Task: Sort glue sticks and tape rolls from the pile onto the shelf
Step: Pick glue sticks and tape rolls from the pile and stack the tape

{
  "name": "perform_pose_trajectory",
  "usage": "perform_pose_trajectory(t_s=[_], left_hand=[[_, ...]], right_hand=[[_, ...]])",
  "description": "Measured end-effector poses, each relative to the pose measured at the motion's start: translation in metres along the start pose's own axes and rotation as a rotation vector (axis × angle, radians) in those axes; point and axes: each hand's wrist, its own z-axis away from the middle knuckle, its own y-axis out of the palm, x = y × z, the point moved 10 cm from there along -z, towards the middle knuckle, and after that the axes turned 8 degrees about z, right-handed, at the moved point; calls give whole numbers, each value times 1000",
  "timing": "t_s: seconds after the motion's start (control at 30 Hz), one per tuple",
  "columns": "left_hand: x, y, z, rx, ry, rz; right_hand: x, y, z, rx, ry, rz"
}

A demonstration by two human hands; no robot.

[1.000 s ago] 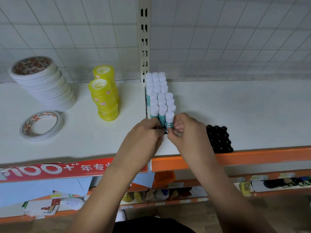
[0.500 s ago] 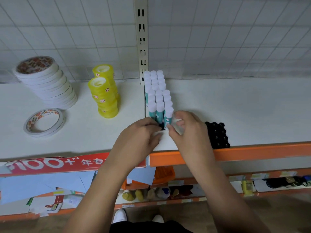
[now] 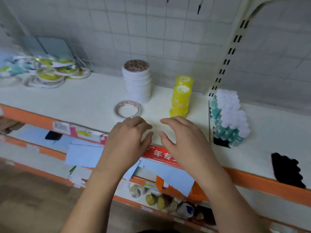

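Note:
The block of white-capped teal glue sticks [image 3: 228, 116] stands on the white shelf [image 3: 84, 101] at the right. A stack of yellow tape rolls [image 3: 180, 98] and a taller stack of white tape rolls [image 3: 137, 81] stand mid-shelf, with one loose white roll [image 3: 128, 109] lying flat in front. A pile of mixed tape rolls [image 3: 43, 73] lies far left. My left hand [image 3: 129, 140] and my right hand [image 3: 181, 138] hover over the shelf's front edge, fingers loosely bent, holding nothing. The frame is blurred.
A black patch of small round items [image 3: 286, 170] sits at the shelf's front right. An orange rail [image 3: 260, 180] with a red banner [image 3: 161, 154] edges the shelf. Blue paper sheets [image 3: 84, 155] and bottles [image 3: 154, 199] fill the lower shelf. A slotted upright [image 3: 223, 64] stands behind the glue sticks.
Both hands have left the glue sticks and moved left along the shelf's front edge. The view has swung left, bringing the far-left pile into sight.

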Motion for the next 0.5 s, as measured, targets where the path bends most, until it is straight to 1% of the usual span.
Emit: perform_pose_trajectory(t_s=[0.07,0.17,0.27,0.4,0.5], left_hand=[[43,-23,19,-11,-79,-35],[104,-63,53,-63,-180,-43],[165,-100,87,-85,-266,-81],[238,-148,122,-132,-329,-91],[284,-174,135,-129,-343,-115]], right_hand=[[43,22,-16,49,-81,-4],[117,53,-35,106,-208,-89],[191,84,-48,125,-316,-74],[275,121,-70,122,-379,-91],[327,148,-89,126,-414,-87]])
